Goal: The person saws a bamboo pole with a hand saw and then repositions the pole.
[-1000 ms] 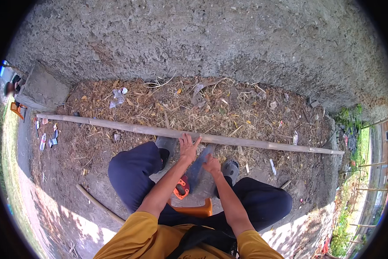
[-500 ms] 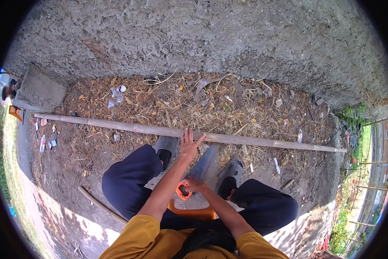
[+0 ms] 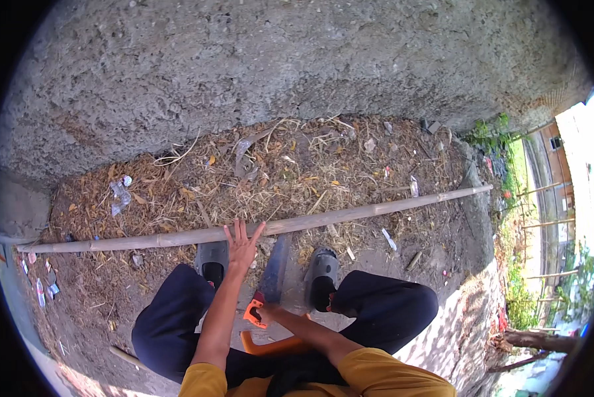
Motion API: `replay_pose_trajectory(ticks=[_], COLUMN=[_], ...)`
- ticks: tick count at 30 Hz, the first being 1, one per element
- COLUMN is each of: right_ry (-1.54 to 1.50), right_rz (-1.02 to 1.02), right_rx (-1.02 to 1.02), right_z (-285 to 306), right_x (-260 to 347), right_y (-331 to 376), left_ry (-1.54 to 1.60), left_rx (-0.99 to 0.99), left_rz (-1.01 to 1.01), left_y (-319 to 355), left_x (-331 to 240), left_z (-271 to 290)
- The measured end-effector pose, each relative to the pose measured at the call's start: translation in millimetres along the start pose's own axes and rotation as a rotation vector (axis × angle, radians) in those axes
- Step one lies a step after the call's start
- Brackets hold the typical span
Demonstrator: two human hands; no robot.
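Note:
A long bamboo pole (image 3: 370, 210) lies crosswise in front of my feet, slanting up toward the right. My left hand (image 3: 243, 248) rests on it left of the middle, fingers spread and reaching over its surface rather than wrapped round it. In my right hand (image 3: 268, 313) is a handsaw (image 3: 276, 264), held by its orange handle. The dark blade points forward between my shoes, its far end close to the pole's near side. From above, I cannot tell whether the teeth touch the bamboo.
Beyond the pole rises a rough grey wall (image 3: 297, 59). Dry straw, leaves and scraps of plastic litter the dirt. My grey shoes (image 3: 324, 266) stand either side of the blade. An orange stool (image 3: 280, 345) is beneath me. A thinner stick (image 3: 128, 357) lies at lower left.
The whole view has tilted and turned toward the right, so the pole's right end now appears higher. Both hands keep nearly the same places by the pole and saw.

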State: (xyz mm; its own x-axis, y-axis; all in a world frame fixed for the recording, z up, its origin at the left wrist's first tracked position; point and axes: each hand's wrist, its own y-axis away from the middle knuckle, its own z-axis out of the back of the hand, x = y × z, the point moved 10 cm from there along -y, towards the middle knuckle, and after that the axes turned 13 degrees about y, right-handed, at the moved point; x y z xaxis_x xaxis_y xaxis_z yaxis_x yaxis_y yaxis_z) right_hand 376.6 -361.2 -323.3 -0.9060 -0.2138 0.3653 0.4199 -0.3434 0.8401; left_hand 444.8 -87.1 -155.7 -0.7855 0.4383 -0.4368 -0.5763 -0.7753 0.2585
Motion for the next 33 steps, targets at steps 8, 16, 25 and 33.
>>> replay_pose_trajectory(ticks=[8,16,25,33], right_ry=[0.053,0.025,-0.003,-0.030], right_rz=[-0.010,-0.122,-0.081,-0.078], right_rx=[0.031,-0.204,-0.248,-0.148], right_z=[14,20,8,9], right_x=[5,-8,-12,-30], right_y=[10,13,9,27], left_ry=[-0.016,0.014,0.099,0.324], left_rx=[-0.037,-0.046,-0.120,-0.344], left_rz=[-0.101,-0.149,-0.208,0.066], left_y=[-13,-28,-17,42], left_x=[-5,-18,-37,18], left_z=[11,1,28,33])
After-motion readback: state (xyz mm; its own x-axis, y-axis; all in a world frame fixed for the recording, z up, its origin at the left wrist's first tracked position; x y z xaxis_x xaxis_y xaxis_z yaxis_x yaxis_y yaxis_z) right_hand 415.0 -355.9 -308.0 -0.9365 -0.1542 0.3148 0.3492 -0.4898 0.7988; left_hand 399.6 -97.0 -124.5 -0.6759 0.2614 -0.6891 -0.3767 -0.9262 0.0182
